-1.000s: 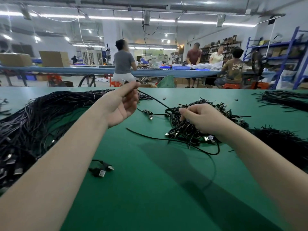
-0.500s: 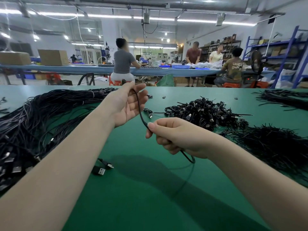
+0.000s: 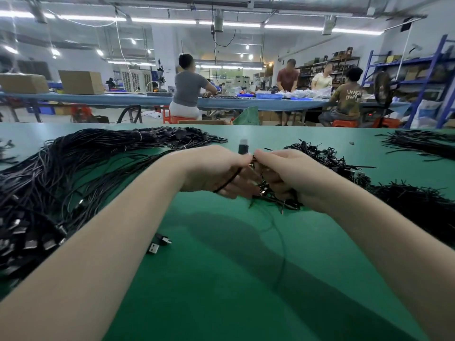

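Head view: your left hand and right hand meet above the green table. The fingers of both are curled round one thin black cable. Its plug sticks up between the fingertips, and loops hang under the right palm. The cable looks light, limp and springy, likely to uncoil, so pinch just behind the stiff plug and pin the loops. Count: one cable held, two loose plugs by the left forearm, one big bundle left, one coiled pile beyond the right hand. Strands too many to count.
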A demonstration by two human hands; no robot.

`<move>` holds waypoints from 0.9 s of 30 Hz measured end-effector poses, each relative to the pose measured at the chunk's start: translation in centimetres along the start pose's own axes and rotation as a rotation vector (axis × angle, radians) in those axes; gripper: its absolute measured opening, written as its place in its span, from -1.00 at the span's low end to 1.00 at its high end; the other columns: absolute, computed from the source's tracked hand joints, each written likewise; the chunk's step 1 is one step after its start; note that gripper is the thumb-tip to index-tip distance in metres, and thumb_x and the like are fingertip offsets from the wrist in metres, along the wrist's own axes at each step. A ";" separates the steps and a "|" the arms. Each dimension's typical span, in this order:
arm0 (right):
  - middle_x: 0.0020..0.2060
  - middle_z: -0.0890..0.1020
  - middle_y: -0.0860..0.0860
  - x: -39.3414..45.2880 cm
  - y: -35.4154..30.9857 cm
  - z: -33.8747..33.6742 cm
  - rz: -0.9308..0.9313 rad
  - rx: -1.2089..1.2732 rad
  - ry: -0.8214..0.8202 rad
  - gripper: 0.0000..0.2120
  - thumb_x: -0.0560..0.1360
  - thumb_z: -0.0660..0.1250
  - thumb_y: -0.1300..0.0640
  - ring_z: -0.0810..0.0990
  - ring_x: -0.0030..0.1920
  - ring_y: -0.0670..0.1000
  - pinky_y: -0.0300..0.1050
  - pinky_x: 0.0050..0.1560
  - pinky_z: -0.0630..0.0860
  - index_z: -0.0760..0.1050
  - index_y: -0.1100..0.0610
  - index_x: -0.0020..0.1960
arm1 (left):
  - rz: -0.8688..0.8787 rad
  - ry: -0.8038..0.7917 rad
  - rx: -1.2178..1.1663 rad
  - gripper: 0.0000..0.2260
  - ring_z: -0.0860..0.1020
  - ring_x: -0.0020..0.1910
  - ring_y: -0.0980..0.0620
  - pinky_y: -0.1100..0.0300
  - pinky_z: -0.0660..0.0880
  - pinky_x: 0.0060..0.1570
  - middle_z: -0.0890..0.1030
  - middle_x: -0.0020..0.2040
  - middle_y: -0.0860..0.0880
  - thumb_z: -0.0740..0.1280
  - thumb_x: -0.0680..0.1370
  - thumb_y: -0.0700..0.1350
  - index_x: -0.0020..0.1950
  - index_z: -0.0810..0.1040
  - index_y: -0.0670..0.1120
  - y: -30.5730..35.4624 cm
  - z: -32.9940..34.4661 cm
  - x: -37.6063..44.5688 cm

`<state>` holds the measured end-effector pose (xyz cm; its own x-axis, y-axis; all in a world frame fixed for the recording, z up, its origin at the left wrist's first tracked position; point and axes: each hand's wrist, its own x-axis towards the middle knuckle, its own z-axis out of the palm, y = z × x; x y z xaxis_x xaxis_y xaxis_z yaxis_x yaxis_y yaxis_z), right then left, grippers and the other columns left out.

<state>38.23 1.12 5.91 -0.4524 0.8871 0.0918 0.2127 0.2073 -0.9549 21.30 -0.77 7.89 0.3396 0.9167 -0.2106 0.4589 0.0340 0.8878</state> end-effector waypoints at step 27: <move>-0.42 0.40 -0.07 0.1 2.7 1.4 0.015 -0.027 -0.279 -0.71 0.64 0.11 -0.01 0.38 -0.43 -0.07 -0.19 -0.31 0.42 0.47 0.08 -0.15 | 0.627 0.171 -0.885 -0.61 0.65 -0.18 0.08 0.25 0.57 -0.16 0.68 -0.18 0.01 0.07 0.66 0.05 0.02 0.65 -0.10 2.2 -2.8 -2.2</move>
<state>37.60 1.18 2.96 -0.6690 0.7432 -0.0067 0.2425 0.2098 -0.9472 19.29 -1.59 11.40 0.1575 0.9116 0.3796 -0.5301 -0.2462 0.8114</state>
